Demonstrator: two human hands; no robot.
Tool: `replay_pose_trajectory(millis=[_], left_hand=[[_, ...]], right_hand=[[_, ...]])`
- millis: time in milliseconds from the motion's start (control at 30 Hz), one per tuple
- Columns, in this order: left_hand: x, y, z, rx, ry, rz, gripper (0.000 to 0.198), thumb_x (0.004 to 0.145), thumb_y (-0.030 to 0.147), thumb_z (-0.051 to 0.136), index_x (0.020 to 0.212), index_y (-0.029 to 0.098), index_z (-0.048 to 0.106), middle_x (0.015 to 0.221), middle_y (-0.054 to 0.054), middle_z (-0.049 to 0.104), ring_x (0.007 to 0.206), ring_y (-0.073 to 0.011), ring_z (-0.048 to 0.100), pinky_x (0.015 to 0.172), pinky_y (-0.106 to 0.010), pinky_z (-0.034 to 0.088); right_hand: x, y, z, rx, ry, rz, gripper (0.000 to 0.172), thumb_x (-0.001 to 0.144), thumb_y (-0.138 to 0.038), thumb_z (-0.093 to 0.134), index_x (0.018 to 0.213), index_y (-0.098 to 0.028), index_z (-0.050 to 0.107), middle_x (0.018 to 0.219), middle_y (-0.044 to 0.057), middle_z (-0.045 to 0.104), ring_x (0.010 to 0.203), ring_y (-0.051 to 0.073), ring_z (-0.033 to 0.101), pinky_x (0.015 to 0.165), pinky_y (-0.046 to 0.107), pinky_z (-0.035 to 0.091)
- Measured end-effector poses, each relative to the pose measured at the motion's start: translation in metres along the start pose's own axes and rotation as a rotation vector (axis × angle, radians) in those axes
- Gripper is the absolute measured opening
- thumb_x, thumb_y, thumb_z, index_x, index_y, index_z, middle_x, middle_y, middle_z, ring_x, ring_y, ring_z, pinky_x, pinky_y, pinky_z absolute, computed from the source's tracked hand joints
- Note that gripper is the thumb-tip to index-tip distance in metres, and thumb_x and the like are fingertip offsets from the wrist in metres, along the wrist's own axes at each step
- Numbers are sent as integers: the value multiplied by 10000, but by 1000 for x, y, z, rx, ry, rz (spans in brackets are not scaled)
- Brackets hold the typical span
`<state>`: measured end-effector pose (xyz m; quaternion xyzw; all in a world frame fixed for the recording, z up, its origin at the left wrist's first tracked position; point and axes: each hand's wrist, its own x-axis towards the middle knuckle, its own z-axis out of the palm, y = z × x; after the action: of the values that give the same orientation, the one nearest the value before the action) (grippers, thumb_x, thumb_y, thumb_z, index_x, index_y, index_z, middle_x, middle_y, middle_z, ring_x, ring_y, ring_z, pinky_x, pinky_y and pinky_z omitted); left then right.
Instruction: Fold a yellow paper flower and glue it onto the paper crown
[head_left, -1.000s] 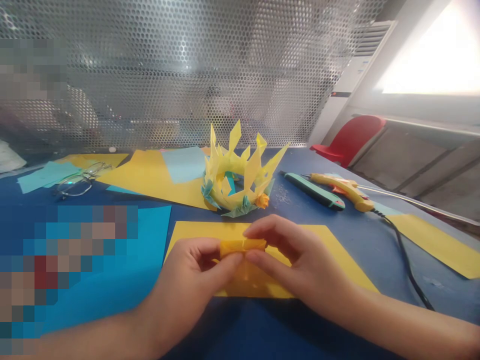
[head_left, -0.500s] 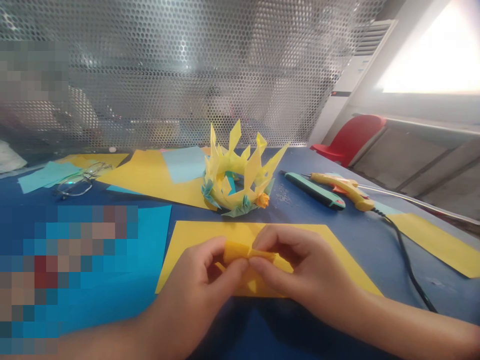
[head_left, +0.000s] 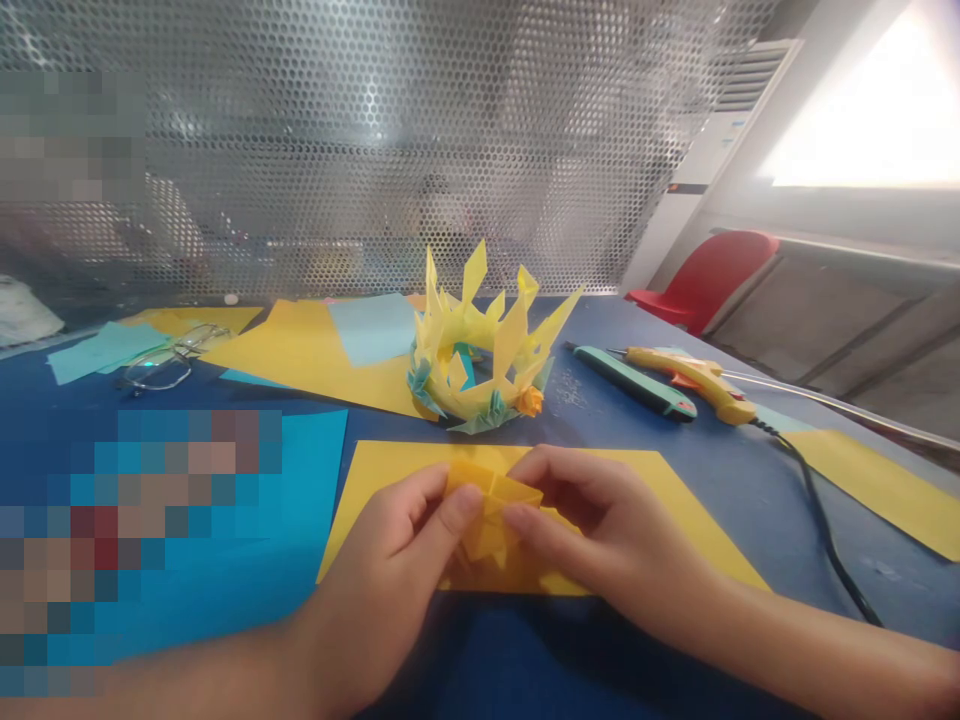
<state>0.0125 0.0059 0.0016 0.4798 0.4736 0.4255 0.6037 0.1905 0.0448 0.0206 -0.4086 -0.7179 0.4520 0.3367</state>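
Between my two hands is a small folded piece of yellow paper [head_left: 495, 492], with creases meeting near its middle. My left hand [head_left: 409, 535] pinches its left side, thumb on the near face. On the right edge, my right hand [head_left: 592, 525] grips it between thumb and bent fingers. Both hands are over a flat yellow sheet [head_left: 637, 475] on the blue table [head_left: 517, 650]. Just beyond that sheet stands a pale yellow paper crown [head_left: 480, 400], with tall points, blue-green folded pieces and an orange paper rose [head_left: 530, 401] at its base.
Right of the crown lie a green utility knife [head_left: 634, 383] and a yellow glue gun [head_left: 694, 380] with a black cord [head_left: 817, 525]. Glasses [head_left: 157, 370] and coloured papers [head_left: 300, 345] are at the left. A blue sheet [head_left: 300, 500] lies partly behind a blurred-out area.
The folded yellow paper has opened out and tilted, so more of its creased face shows. My thumbs have moved apart. The view has shifted slightly.
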Motion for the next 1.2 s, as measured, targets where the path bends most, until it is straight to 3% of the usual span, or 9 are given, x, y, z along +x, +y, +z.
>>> replay_pose_trajectory(millis=[333, 500, 667, 767, 967, 1067, 1200], left_hand=[[-1, 2, 2, 8, -44, -35, 316, 837, 515, 713, 949, 219, 725, 873, -3, 701, 818, -175, 618, 709, -258, 521], [-1, 8, 3, -137, -36, -63, 227, 870, 445, 692, 924, 230, 739, 869, 15, 716, 806, -148, 625, 779, -233, 538], [-3, 10, 2, -59, 55, -30, 378, 826, 596, 658, 756, 226, 692, 755, 13, 635, 777, -173, 583, 663, -214, 517], [-3, 9, 2, -24, 76, -10, 385, 827, 620, 641, 800, 237, 675, 821, 4, 638, 852, -189, 589, 722, -230, 517], [0, 2, -2, -42, 3, -44, 315, 879, 564, 634, 1021, 296, 553, 954, 25, 600, 905, -173, 581, 762, -254, 495], [3, 1, -4, -12, 43, 32, 242, 886, 494, 664, 935, 286, 550, 907, 51, 555, 846, -139, 556, 732, -228, 462], [4, 4, -4, 20, 59, 50, 240, 865, 463, 691, 815, 236, 627, 819, 37, 589, 798, -142, 546, 689, -222, 456]], right_hand=[[0, 1, -1, -2, 10, 2, 169, 793, -337, 649, 702, -202, 604, 623, -7, 634, 538, 110, 553, 495, 204, 473], [0, 1, -3, 16, -16, -54, 198, 785, -363, 720, 704, -195, 655, 640, -8, 647, 573, 117, 573, 543, 205, 508], [1, 6, -5, 107, -41, -84, 330, 681, -477, 855, 731, -198, 684, 645, -11, 675, 614, 139, 624, 624, 226, 556], [1, 8, -4, 148, -60, -86, 345, 671, -508, 860, 736, -207, 704, 643, -15, 696, 623, 142, 648, 637, 224, 564], [1, 8, -4, 205, -107, -81, 233, 659, -358, 889, 693, -223, 703, 656, -24, 714, 610, 142, 665, 613, 214, 574], [-1, 6, -3, 124, -95, -100, 104, 739, -226, 794, 701, -232, 698, 695, -27, 732, 626, 126, 673, 630, 196, 572], [-2, 3, -1, 2, -40, -160, 40, 771, -213, 707, 742, -231, 687, 706, -18, 732, 606, 119, 658, 601, 194, 564]])
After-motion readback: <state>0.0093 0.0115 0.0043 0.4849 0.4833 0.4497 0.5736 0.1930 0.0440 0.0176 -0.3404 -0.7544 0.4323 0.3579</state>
